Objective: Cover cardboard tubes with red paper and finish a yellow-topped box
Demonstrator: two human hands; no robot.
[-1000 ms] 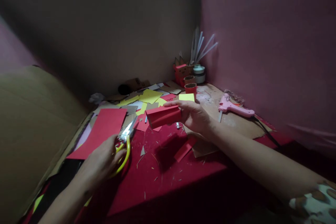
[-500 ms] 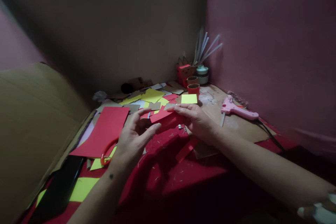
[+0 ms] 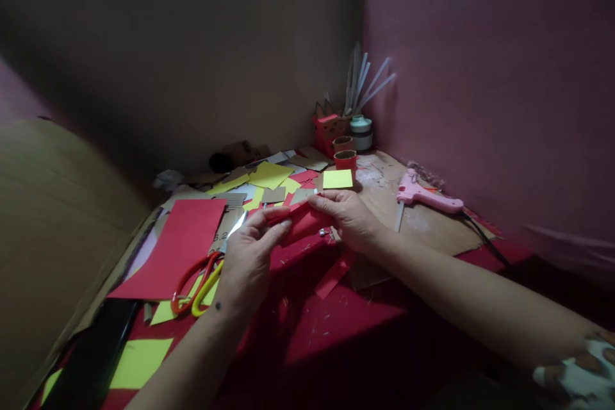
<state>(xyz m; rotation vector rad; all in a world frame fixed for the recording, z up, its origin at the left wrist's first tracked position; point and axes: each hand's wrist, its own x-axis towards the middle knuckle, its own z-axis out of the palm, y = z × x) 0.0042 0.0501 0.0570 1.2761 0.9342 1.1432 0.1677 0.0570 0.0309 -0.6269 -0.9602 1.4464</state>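
A red piece of paper (image 3: pixel 303 224) is held up between both hands above the red-covered table. My left hand (image 3: pixel 252 250) pinches its left end between thumb and fingers. At the upper right edge, my right hand (image 3: pixel 343 214) grips it with thumb and forefinger. Scissors (image 3: pixel 196 291) with one red and one yellow handle loop lie just left of my left hand, their blades partly hidden. Beneath my right hand a red strip (image 3: pixel 335 274) rests on the table. A small shiny object (image 3: pixel 323 232) shows below the held paper, too small to name.
A large red sheet (image 3: pixel 180 250) lies at left, near a black object (image 3: pixel 98 352). Yellow papers (image 3: pixel 269 175) and cardboard scraps cover the back. A pink glue gun (image 3: pixel 427 194) sits on cardboard at right. Behind stand red tubes (image 3: pixel 346 163) and a lidded jar (image 3: pixel 361 133).
My left hand has closed from an open pose onto the left end of the red paper. My right hand keeps its hold. The view has shifted slightly, revealing more of the scissors.
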